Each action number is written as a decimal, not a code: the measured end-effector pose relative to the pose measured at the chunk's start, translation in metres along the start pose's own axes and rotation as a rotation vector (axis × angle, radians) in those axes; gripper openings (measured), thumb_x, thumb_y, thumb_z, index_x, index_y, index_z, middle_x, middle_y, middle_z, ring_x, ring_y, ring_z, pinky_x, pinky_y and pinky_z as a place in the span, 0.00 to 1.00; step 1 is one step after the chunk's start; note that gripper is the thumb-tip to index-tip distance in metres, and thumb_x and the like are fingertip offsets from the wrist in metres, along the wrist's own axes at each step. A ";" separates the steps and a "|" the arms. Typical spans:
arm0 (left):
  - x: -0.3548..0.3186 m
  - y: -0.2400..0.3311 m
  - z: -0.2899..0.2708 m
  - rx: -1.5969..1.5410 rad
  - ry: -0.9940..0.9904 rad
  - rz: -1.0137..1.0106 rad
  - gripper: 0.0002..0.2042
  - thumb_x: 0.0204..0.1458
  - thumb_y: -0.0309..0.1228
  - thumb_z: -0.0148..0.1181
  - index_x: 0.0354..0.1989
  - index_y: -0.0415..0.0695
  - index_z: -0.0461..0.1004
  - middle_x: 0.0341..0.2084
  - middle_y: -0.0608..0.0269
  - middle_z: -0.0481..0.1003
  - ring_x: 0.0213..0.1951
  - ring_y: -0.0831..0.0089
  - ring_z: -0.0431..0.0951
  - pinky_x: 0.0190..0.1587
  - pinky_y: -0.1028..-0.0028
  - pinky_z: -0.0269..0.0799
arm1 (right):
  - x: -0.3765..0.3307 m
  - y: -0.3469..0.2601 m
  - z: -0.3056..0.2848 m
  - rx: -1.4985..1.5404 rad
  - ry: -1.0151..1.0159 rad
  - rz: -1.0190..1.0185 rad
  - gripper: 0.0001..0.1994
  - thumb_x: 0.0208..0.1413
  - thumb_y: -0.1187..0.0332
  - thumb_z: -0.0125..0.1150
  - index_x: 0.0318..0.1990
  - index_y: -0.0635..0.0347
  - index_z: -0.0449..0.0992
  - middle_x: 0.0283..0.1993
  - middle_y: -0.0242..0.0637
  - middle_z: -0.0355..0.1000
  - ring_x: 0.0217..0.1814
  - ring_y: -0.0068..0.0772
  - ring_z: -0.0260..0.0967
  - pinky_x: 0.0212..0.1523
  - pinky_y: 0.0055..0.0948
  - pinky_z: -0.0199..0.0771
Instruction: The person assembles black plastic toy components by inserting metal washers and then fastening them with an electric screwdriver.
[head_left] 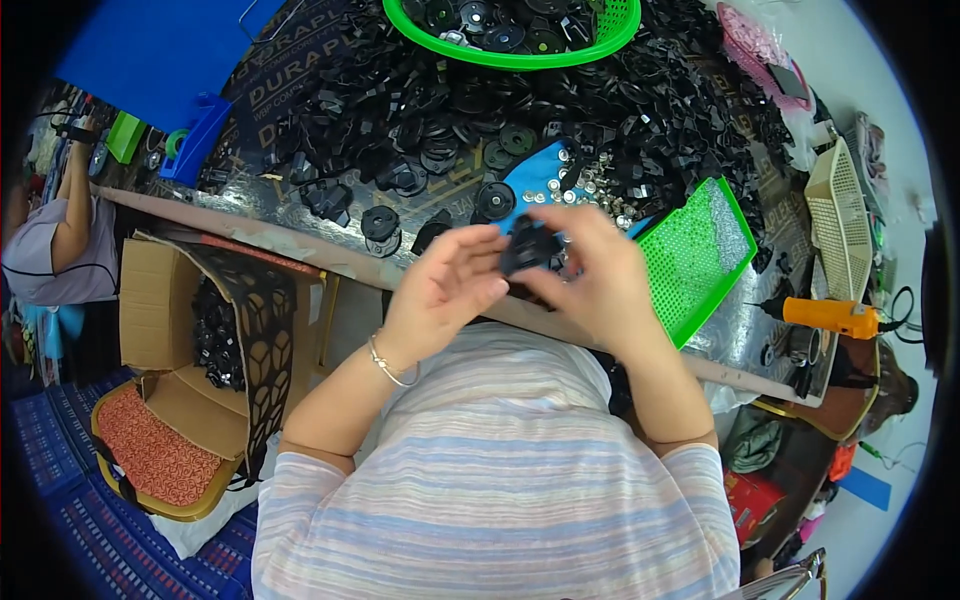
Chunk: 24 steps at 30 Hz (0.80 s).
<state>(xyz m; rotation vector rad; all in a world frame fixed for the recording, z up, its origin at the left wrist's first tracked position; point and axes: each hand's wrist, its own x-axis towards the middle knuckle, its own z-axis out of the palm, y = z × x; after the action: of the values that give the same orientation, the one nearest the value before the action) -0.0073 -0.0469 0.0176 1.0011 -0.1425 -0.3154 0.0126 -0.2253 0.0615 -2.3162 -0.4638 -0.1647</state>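
Over the table's near edge, a small black plastic part (530, 247) is pinched in the fingers of my right hand (600, 275), slightly blurred. My left hand (445, 290) is beside it, palm turned toward the part and fingers apart; its fingertips come close to the part, and whether they touch is unclear. Just beyond my hands lies a blue sheet (540, 172) with several small silvery round pieces (592, 185) on it. A round black disc part (494, 201) rests at its left edge. Loose black plastic parts (440, 110) are heaped across the table.
A green basket (515, 61) of black parts stands at the back. At right are a tilted green perforated tray (690, 260), an orange-handled tool (830, 316) and a cream basket (838, 215). A cardboard box (155, 300) sits on a chair at left; another person (65, 240) is beyond.
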 end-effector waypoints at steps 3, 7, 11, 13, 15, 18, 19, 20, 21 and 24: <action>-0.001 0.002 -0.008 0.043 0.042 -0.060 0.15 0.53 0.21 0.49 0.50 0.37 0.61 0.43 0.58 0.68 0.45 0.73 0.70 0.49 0.74 0.67 | 0.005 -0.016 0.008 -0.015 -0.006 -0.112 0.25 0.32 0.68 0.69 0.44 0.52 0.71 0.39 0.35 0.68 0.27 0.34 0.67 0.28 0.30 0.71; -0.005 0.016 -0.023 0.056 0.261 0.020 0.12 0.54 0.23 0.47 0.48 0.37 0.63 0.40 0.60 0.70 0.42 0.75 0.71 0.44 0.75 0.72 | 0.011 0.000 0.001 -0.202 -0.172 -0.378 0.14 0.33 0.71 0.63 0.34 0.54 0.75 0.46 0.37 0.65 0.46 0.37 0.64 0.44 0.36 0.65; -0.010 0.015 -0.035 0.048 0.301 0.043 0.12 0.54 0.23 0.49 0.47 0.37 0.64 0.40 0.62 0.70 0.39 0.77 0.72 0.39 0.78 0.72 | 0.002 0.012 0.024 -0.264 -0.322 -0.430 0.07 0.33 0.72 0.61 0.25 0.52 0.77 0.49 0.33 0.65 0.57 0.36 0.57 0.53 0.41 0.56; -0.012 0.013 -0.034 0.079 0.293 0.049 0.13 0.54 0.24 0.48 0.48 0.37 0.64 0.39 0.62 0.70 0.38 0.76 0.72 0.39 0.77 0.71 | 0.003 0.019 0.031 -0.287 -0.314 -0.421 0.06 0.33 0.72 0.60 0.25 0.52 0.78 0.49 0.33 0.65 0.58 0.35 0.56 0.54 0.42 0.54; -0.013 0.013 -0.033 0.117 0.277 0.049 0.13 0.54 0.24 0.48 0.48 0.37 0.64 0.39 0.62 0.71 0.37 0.76 0.73 0.39 0.76 0.71 | 0.008 0.024 0.031 -0.314 -0.292 -0.403 0.07 0.33 0.71 0.63 0.26 0.51 0.78 0.49 0.33 0.65 0.57 0.36 0.57 0.55 0.40 0.53; -0.014 0.014 -0.035 0.127 0.283 0.048 0.13 0.54 0.24 0.48 0.48 0.37 0.64 0.39 0.62 0.71 0.37 0.76 0.73 0.39 0.76 0.71 | 0.014 0.029 0.032 -0.229 -0.279 -0.340 0.05 0.32 0.70 0.62 0.23 0.52 0.78 0.48 0.32 0.66 0.58 0.36 0.56 0.55 0.43 0.52; -0.014 0.014 -0.036 0.126 0.283 0.048 0.13 0.54 0.24 0.48 0.48 0.37 0.64 0.39 0.62 0.71 0.37 0.76 0.73 0.39 0.76 0.71 | 0.017 0.030 0.031 -0.229 -0.280 -0.340 0.05 0.32 0.70 0.62 0.23 0.52 0.78 0.48 0.32 0.66 0.58 0.36 0.56 0.55 0.43 0.52; -0.014 0.015 -0.036 0.123 0.284 0.043 0.13 0.54 0.24 0.48 0.48 0.37 0.64 0.39 0.62 0.71 0.37 0.76 0.73 0.39 0.76 0.71 | 0.018 0.031 0.030 -0.234 -0.279 -0.342 0.05 0.32 0.70 0.62 0.22 0.52 0.78 0.48 0.32 0.66 0.58 0.36 0.56 0.56 0.43 0.52; -0.014 0.015 -0.037 0.120 0.288 0.038 0.13 0.54 0.24 0.48 0.48 0.37 0.65 0.39 0.62 0.71 0.38 0.76 0.72 0.39 0.77 0.71 | 0.020 0.031 0.029 -0.238 -0.280 -0.345 0.04 0.33 0.70 0.62 0.22 0.53 0.78 0.48 0.32 0.66 0.58 0.36 0.56 0.56 0.44 0.51; -0.015 0.015 -0.037 0.148 0.267 0.043 0.13 0.54 0.24 0.48 0.48 0.37 0.65 0.39 0.63 0.70 0.39 0.77 0.72 0.39 0.77 0.71 | 0.018 0.023 0.026 -0.229 -0.392 -0.420 0.09 0.30 0.70 0.66 0.26 0.49 0.78 0.50 0.32 0.65 0.59 0.38 0.55 0.55 0.44 0.52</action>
<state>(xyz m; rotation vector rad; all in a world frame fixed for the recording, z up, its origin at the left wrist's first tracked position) -0.0085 -0.0049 0.0109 1.1750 0.0560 -0.1314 0.0368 -0.2164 0.0323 -2.4490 -1.1845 0.0421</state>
